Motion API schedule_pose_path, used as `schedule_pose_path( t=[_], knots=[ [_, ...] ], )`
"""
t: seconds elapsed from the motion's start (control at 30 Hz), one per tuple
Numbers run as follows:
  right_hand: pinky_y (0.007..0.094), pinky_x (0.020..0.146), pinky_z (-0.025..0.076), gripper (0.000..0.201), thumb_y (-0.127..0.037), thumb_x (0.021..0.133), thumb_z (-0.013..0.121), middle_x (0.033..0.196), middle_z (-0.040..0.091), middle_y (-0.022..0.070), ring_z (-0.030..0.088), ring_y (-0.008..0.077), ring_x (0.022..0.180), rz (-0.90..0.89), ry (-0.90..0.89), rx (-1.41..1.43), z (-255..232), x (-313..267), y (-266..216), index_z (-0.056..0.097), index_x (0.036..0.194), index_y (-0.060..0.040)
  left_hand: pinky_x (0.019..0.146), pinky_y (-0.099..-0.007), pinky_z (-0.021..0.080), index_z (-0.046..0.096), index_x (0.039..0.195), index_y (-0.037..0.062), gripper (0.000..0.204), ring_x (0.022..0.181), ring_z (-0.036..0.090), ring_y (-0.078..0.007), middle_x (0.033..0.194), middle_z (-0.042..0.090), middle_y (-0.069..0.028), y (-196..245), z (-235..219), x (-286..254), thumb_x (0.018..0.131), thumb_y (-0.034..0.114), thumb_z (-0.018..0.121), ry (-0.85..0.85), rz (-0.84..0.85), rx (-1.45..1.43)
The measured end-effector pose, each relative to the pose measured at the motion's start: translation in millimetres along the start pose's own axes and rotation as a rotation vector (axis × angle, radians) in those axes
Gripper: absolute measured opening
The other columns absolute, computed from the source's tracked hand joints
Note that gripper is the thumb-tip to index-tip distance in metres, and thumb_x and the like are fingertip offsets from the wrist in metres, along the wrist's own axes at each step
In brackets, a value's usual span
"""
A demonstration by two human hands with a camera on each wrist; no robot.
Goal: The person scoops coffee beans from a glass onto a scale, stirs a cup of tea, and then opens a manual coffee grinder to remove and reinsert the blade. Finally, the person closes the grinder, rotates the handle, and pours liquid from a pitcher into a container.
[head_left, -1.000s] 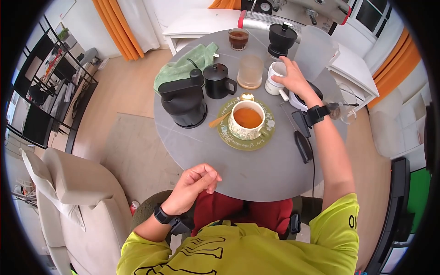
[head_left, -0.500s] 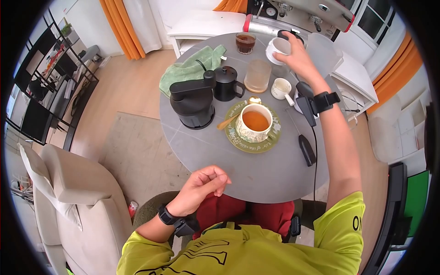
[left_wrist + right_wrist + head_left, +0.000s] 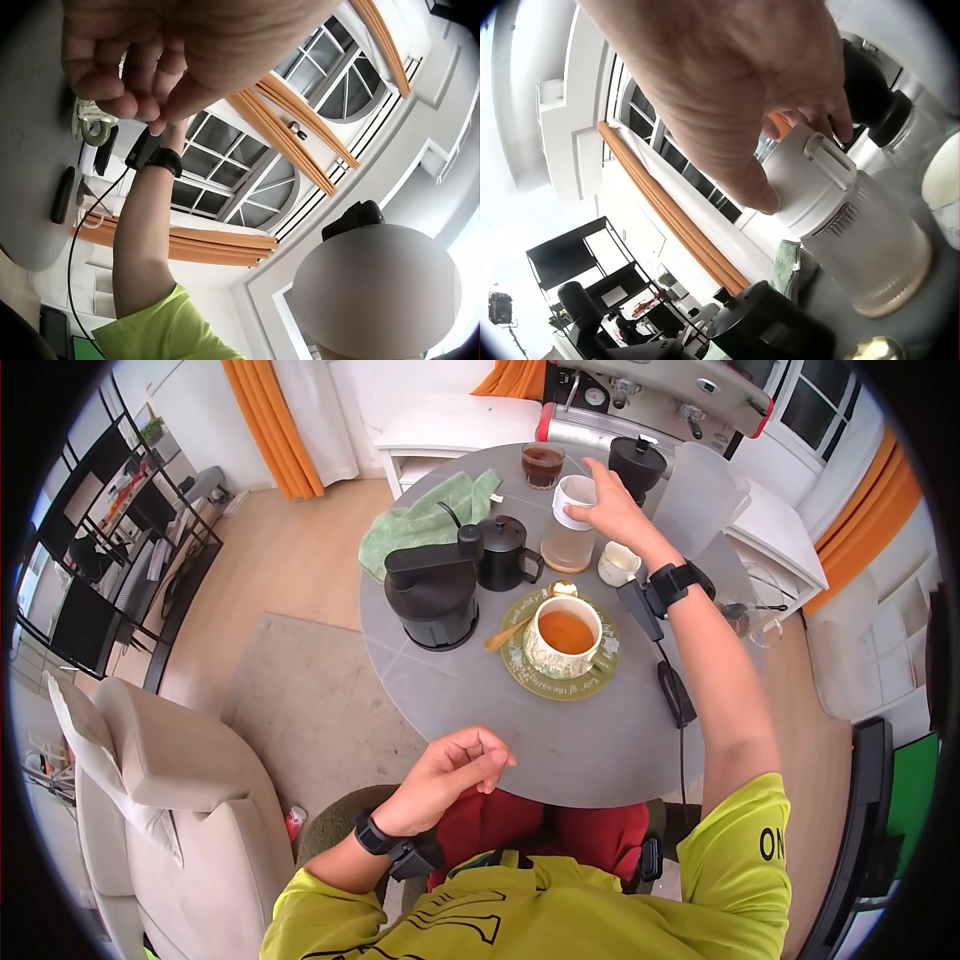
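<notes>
My right hand (image 3: 615, 510) grips a white cup-shaped piece (image 3: 574, 500) by its sides, thumb toward me. In the right wrist view this white piece (image 3: 806, 180) sits on top of the frosted glass jar (image 3: 870, 244), slightly tilted to the camera. The small white cup (image 3: 619, 563) stands just right of the jar. A patterned cup of amber liquid (image 3: 565, 632) rests on a green saucer (image 3: 540, 686) with a wooden-handled spoon. My left hand (image 3: 453, 775) hangs before the table edge, fingers loosely curled, holding nothing.
Left of the jar stand a black pot (image 3: 502, 550), a black appliance (image 3: 432, 598) and a green towel (image 3: 425, 525). Behind are a glass of dark liquid (image 3: 542, 466) and a black grinder (image 3: 637, 464). A corded black handheld device (image 3: 675, 693) lies at right.
My right hand lifted the white piece off the spot near the small cup, carried it back, then left and onto the frosted jar. The left hand stays nearly still.
</notes>
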State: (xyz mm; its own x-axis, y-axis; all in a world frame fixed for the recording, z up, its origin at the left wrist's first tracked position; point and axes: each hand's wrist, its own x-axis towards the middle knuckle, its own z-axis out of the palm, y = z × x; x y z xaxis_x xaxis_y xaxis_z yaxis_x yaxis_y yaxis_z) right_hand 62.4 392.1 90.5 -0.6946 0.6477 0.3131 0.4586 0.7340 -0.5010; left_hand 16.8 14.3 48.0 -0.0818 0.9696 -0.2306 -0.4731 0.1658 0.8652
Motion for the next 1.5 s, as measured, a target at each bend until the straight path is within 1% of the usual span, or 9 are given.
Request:
schedule_pose_path(
  t=[0.47,0.53,0.6,0.7,0.73,0.8,0.93,1.23,1.5],
  knots=[
    [0.039,0.107,0.034,0.093,-0.038,0.075,0.074,0.137,0.038,0.0284,0.042,0.0376,0.127,-0.072,0.12,0.093,-6.8,-13.1,12.1,0.026,0.142,0.0047,0.064,-0.0215,0.038,0.058,0.093,0.0026,0.013,0.069,0.048,-0.0077,0.077,0.053,0.0004,0.0,2.1,-3.5,0.097,0.013,0.052,0.019,-0.01,0.015],
    [0.0399,0.099,0.041,0.078,-0.035,0.079,0.071,0.134,0.043,0.026,0.048,0.036,0.121,-0.064,0.237,0.099,-15.6,-23.5,19.6,0.036,0.137,0.0013,0.064,-0.0218,0.039,0.057,0.093,0.0026,0.012,0.069,0.048,-0.0081,0.078,0.054,-0.0002,0.7,2.5,-4.5,0.097,0.013,0.052,0.026,0.033,0.028],
    [0.0372,0.088,0.049,0.047,-0.034,0.087,0.063,0.109,0.061,0.0176,0.061,0.0275,0.102,0.127,0.251,0.043,-34.8,-44.6,18.3,0.053,0.12,-0.0019,0.064,-0.0219,0.039,0.057,0.093,0.0025,0.012,0.069,0.048,-0.0082,0.079,0.054,-0.0004,2.0,2.4,-5.1,0.097,0.012,0.052,0.024,0.034,0.037],
    [0.0396,0.067,0.051,0.026,-0.026,0.091,0.057,0.08,0.066,0.0168,0.067,0.0266,0.075,0.078,0.121,-0.145,-36.7,-78.8,45.1,0.061,0.094,-0.0005,0.065,-0.022,0.039,0.056,0.093,0.0025,0.011,0.069,0.048,-0.0083,0.08,0.054,-0.0007,-0.6,3.8,-4.4,0.097,0.012,0.052,0.014,0.029,0.033],
    [0.0396,0.067,0.051,0.026,-0.026,0.091,0.057,0.08,0.066,0.0168,0.067,0.0266,0.075,0.078,0.122,-0.149,-36.0,-90.3,42.8,0.061,0.094,-0.0005,0.065,-0.022,0.039,0.056,0.093,0.0026,0.011,0.07,0.047,-0.0083,0.08,0.055,-0.0007,-1.9,4.4,-3.8,0.097,0.011,0.051,0.014,0.022,0.019],
    [0.0367,0.054,0.051,0.031,-0.025,0.095,0.051,0.064,0.063,0.0156,0.063,0.0235,0.053,0.412,-0.156,-0.047,-35.1,-109.2,39.0,0.061,0.085,0.0029,0.065,-0.022,0.039,0.056,0.093,0.0026,0.011,0.07,0.047,-0.0082,0.081,0.055,-0.0008,-3.6,5.9,-3.3,0.097,0.011,0.051,0.009,0.015,0.02],
    [0.0312,0.044,0.048,0.037,-0.027,0.097,0.048,0.064,0.064,0.0154,0.059,0.0195,0.044,0.503,-0.216,0.018,-19.0,-113.8,66.2,0.059,0.084,0.0053,0.065,-0.022,0.039,0.056,0.093,0.0028,0.011,0.07,0.047,-0.0079,0.082,0.055,-0.0007,-5.5,7.1,-3.5,0.097,0.011,0.051,0.001,0.002,0.035],
    [0.0201,0.043,0.041,0.032,-0.029,0.099,0.046,0.068,0.061,0.0065,0.051,0.0087,0.051,0.79,-0.362,0.624,-4.7,-100.4,74.8,0.054,0.092,0.0015,0.064,-0.0212,0.039,0.057,0.093,0.0031,0.01,0.069,0.047,-0.0072,0.079,0.054,0.0004,3.3,9.3,-9.3,0.097,0.011,0.051,0.004,0.026,0.039],
    [0.0157,0.043,0.032,0.022,-0.021,0.099,0.045,0.079,0.053,0.0033,0.04,0.0046,0.057,0.978,-0.196,1.304,-8.8,-96.3,58.2,0.051,0.092,-0.0008,0.064,-0.021,0.038,0.057,0.093,0.0028,0.011,0.069,0.047,-0.0068,0.078,0.053,0.0006,2.4,8.4,-8.5,0.097,0.011,0.052,-0.012,0.028,0.057]
  ],
)
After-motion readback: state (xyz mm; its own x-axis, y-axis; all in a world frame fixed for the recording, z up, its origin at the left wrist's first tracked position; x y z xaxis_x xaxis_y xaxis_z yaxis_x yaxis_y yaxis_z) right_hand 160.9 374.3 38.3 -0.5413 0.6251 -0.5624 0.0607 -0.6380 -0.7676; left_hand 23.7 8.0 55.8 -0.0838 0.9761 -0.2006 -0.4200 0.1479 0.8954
